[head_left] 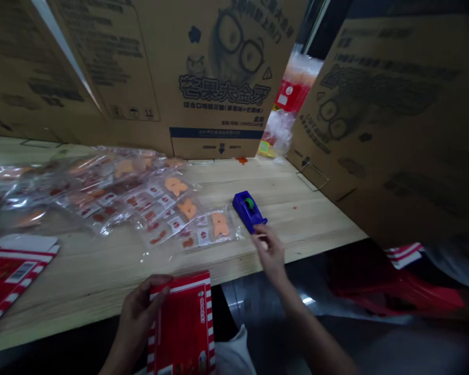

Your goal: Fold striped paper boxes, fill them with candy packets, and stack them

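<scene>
The left hand [139,306], clamped on the near red box [184,328], should hold it steady; the right hand [272,252] is at the blue tape dispenser [241,208], farther right, fingers perhaps pinching, but I cannot tell.

A packing workshop, by its look — a pale wooden bench [307,221] carries clear packets [160,203] at nine o'clock, a red box [8,276] at eight and a blue tape dispenser [247,212] near the dial's centre, with big printed cartons [164,78] at twelve and two.
</scene>
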`<state>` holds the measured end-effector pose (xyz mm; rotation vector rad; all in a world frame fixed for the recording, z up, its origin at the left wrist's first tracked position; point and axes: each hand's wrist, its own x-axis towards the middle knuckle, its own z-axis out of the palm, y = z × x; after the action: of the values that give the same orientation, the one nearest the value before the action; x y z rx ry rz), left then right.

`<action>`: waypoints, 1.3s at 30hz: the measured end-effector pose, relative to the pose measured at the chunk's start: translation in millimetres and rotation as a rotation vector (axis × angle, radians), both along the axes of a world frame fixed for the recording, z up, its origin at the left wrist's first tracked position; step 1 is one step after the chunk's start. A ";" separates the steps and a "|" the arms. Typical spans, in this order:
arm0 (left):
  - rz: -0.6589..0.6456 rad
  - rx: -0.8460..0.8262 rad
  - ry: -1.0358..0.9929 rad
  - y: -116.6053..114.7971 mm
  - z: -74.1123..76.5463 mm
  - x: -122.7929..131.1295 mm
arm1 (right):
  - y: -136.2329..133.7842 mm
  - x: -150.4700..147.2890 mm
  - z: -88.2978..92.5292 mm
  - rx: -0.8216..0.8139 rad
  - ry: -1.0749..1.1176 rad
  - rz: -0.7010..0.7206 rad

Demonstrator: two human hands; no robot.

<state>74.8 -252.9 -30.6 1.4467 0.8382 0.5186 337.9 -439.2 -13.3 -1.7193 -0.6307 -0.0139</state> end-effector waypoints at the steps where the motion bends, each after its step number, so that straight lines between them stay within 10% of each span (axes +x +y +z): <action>1: 0.012 -0.067 0.012 0.0 0.8 0.8 | -6.5 23.9 1.9 0.002 -0.009 -0.118; 8: 0.046 -0.209 0.048 -6.5 5.2 6.8 | -6.2 108.7 -5.1 -0.187 0.283 0.043; 26: -0.081 -0.148 0.125 -18.1 21.5 14.1 | -11.2 76.2 -17.7 0.102 0.460 -0.001; 35: -0.160 0.015 0.039 -23.3 24.0 22.8 | -20.5 67.5 -63.6 0.157 0.282 -0.087; 39: -0.146 0.048 0.029 -28.8 28.3 26.4 | -29.1 60.3 -46.0 0.152 0.260 -0.073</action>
<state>101.1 -281.7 -2.3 1.5492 0.7402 0.4104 398.2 -468.3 -59.3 -1.5635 -0.3649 0.1057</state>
